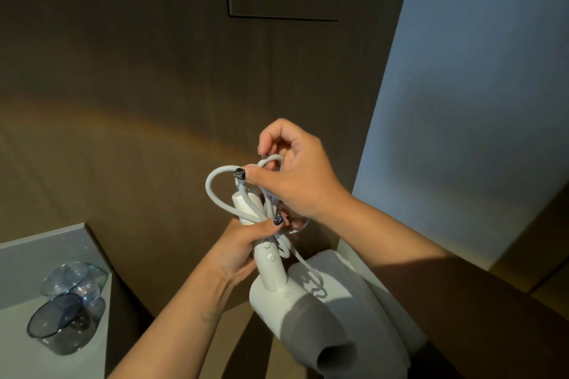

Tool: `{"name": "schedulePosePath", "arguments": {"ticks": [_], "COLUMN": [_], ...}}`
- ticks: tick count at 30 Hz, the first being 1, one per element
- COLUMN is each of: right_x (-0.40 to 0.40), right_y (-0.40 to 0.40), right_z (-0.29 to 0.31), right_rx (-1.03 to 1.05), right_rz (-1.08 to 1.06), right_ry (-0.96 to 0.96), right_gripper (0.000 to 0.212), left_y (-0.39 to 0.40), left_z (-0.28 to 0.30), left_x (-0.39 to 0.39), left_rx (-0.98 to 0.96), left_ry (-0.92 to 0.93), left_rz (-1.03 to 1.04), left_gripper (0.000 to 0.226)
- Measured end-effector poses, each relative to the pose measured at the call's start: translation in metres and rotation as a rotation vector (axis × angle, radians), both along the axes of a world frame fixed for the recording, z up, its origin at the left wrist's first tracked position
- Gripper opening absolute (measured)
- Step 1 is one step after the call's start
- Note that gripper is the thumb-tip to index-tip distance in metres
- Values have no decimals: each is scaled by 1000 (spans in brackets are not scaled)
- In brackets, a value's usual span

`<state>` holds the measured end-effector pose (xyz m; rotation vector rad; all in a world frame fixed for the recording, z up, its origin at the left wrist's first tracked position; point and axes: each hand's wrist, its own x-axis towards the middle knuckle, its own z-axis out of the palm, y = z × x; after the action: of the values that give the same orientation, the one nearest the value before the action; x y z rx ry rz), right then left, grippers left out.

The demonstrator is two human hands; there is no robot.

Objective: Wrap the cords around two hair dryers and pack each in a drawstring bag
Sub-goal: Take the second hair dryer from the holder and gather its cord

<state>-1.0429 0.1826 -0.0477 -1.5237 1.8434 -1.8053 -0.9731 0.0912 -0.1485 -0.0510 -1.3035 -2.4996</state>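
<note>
A white hair dryer (277,301) is held in mid-air, handle pointing up, nozzle down toward me at the bottom. My left hand (237,248) grips the handle, its thumb pressing coils of the grey-white cord (212,191) against it. My right hand (295,178) is above, pinching a loop of the cord near the handle's end. One big loop sticks out to the left; a short length dangles over the dryer body. No drawstring bag and no second dryer are in view.
A grey counter (27,255) fills the lower left, carrying two clear glasses (69,304) near its right edge. A white rounded object (363,301) lies behind the dryer. A dark wood wall is ahead, a pale wall (477,86) to the right.
</note>
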Motion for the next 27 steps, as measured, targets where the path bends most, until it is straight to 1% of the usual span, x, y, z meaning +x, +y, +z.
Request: {"name": "schedulePosePath", "arguments": {"ticks": [3, 7, 9, 13, 15, 19, 23, 25, 27], "right_x": [-3, -4, -9, -18, -20, -25, -33, -39, -44], "right_y": [7, 18, 25, 41, 48, 59, 68, 69, 70], "right_z": [-3, 0, 5, 12, 13, 11, 9, 5, -2], "right_rx": [-22, -29, -32, -7, -7, -22, 7, 33, 48], "right_rz": [2, 36, 57, 61, 68, 112, 158, 170, 189], "right_ry": [-57, -128, -163, -150, -186, -325, -355, -343, -363], "right_gripper": [31, 28, 27, 24, 23, 24, 23, 22, 23], "left_y": [7, 15, 19, 28, 33, 46, 56, 59, 62], "left_z": [-3, -3, 1, 8, 9, 7, 4, 1, -2], "left_x": [-2, -7, -8, -10, -11, -14, -15, -14, -13], "left_rx": [23, -5, -32, -124, -145, -151, -175, -123, -64], "left_ry": [-11, -23, -4, 3, -10, -28, -74, -77, -73], "left_rz": [-26, -34, -80, -137, -147, -146, -125, -144, -187], "left_gripper": [69, 66, 60, 48, 51, 57, 54, 56, 64]}}
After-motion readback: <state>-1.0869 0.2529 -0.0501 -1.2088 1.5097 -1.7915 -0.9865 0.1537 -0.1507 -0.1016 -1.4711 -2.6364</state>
